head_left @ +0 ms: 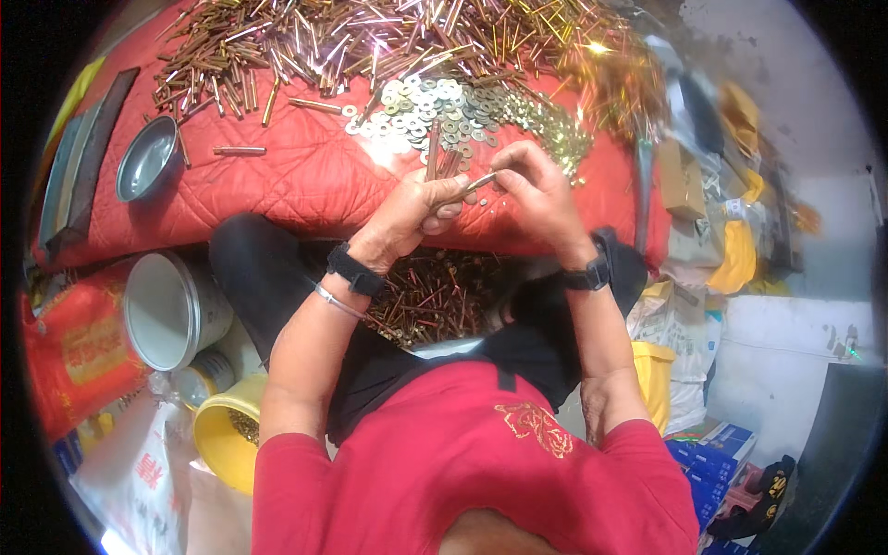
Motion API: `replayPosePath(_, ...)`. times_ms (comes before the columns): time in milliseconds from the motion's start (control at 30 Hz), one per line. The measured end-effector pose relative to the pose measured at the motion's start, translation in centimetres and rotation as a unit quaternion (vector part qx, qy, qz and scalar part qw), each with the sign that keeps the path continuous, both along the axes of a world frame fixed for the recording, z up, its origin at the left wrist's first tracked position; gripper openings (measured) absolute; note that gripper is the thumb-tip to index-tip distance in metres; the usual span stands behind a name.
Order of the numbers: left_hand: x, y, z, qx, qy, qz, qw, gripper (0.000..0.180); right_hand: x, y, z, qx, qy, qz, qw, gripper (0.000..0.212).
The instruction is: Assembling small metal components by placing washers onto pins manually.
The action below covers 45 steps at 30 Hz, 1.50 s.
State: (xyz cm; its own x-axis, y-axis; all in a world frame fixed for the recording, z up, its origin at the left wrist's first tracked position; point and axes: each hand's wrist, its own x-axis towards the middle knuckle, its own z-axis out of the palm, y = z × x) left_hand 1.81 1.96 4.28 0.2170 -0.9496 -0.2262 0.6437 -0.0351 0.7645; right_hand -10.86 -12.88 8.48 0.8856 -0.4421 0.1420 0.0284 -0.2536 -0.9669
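My left hand (pixel 413 208) is closed around several copper-coloured expansion bolts (pixel 434 148), which stick up past its thumb. One silvery expansion bolt (pixel 480 182) points out of it to the right. At that bolt's far end, the thumb and forefinger of my right hand (pixel 544 190) are pinched together; whether a small nut or washer sits between them is hidden. Just beyond my hands, a heap of flat round washers (pixel 444 106) lies on the red quilted cloth (pixel 305 176). To its right spreads a pile of small gold-coloured nuts (pixel 557 134).
A large pile of expansion bolts (pixel 370 42) covers the far side. A metal bowl (pixel 148 159) rests at the left. More bolts (pixel 430 296) lie below, between my legs. A grey bucket (pixel 165 310) and yellow bucket (pixel 227 439) stand lower left; cardboard boxes (pixel 682 180) are at right.
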Motion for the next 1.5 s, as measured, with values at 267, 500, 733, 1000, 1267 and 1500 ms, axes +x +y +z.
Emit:
replayPosePath(267, -0.6, 0.1, 0.6, 0.023, -0.155, 0.042, 0.987, 0.019, 0.1, -0.7, 0.4, -0.248, 0.114, 0.016, 0.962, 0.015)
replayPosePath(500, -0.7, -0.4, 0.0, 0.031, -0.093, 0.025, 0.995, 0.020, 0.0, -1.6, -1.8, -0.158, 0.054, -0.021, 0.986, 0.018)
replayPosePath(733, -0.3, -0.2, -0.4, 0.028, -0.059, 0.011, 0.998, 0.021, 1.0, 0.2, -0.2, -0.215, 0.036, -0.019, 0.976, 0.034)
replayPosePath(1000, -0.2, -0.3, -0.6, 0.032, -0.059, 0.009, 0.998, 0.021, 1.3, 0.2, -1.0, -0.223, -0.021, -0.050, 0.973, 0.035)
replayPosePath(1267, 0.0, -0.3, -0.7, 0.032, -0.050, 0.022, 0.998, 0.022, 1.0, 0.4, -1.3, -0.237, -0.037, -0.046, 0.970, 0.036)
replayPosePath(1500, -0.1, -0.4, -0.8, 0.042, -0.052, 0.016, 0.998, 0.022, 1.0, 0.3, -1.0, -0.239, -0.022, -0.050, 0.969, 0.036)
